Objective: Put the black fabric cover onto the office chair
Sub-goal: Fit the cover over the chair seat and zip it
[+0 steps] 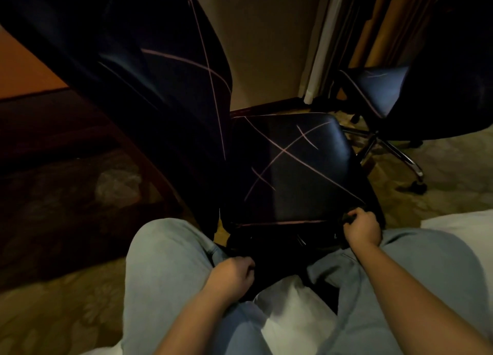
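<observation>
The office chair [170, 106] lies tilted in front of me, its backrest running up to the top left and its seat at the centre. A black fabric cover [290, 162] with thin pale crossing lines is stretched over the seat and also wraps the backrest. My right hand [361, 228] grips the cover's edge at the near right corner of the seat. Lower down between my knees, my left hand [230, 274] grips a dark fold of the cover under the seat's near edge. The chair's base is hidden.
A second office chair [384, 93] with a chrome star base [392, 151] stands at the back right. A dark wooden desk [40, 106] fills the left side. White bedding [461, 221] lies at the right, patterned carpet [53, 314] below, and a white bag [288, 309] rests on my lap.
</observation>
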Available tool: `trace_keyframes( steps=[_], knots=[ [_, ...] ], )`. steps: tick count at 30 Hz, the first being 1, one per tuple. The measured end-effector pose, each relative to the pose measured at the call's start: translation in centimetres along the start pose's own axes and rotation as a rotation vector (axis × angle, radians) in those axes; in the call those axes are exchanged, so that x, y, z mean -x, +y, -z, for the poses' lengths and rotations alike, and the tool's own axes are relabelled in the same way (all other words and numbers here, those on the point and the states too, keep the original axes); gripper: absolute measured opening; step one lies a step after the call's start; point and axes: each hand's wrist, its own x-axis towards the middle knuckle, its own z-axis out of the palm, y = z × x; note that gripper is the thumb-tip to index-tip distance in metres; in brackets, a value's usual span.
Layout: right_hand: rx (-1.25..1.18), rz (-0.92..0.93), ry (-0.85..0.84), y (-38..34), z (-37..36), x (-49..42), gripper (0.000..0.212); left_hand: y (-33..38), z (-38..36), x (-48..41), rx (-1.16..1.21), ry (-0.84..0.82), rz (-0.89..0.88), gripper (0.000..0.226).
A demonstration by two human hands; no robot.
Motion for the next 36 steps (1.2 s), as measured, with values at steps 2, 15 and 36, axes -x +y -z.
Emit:
trace_keyframes(
  steps=[2, 15, 36],
  knots=[
    [0.02, -0.007, -0.035, -0.9, -0.1, 0.2, 0.017, 0.0, -0.1, -0.1, -0.004, 0.003, -0.001, 0.033],
    [0.085, 0.277, -0.22, -4.3, -1.5, 2.2, 0.017, -0.8, -0.1, 0.0, -0.026, -0.023, 0.006, 0.033],
    [0.084, 0.177, -0.142, -4.0, -1.6, 2.0, 0.019, -0.4, -0.5, -0.4, -0.027, 0.003, -0.022, 0.033]
  ],
)
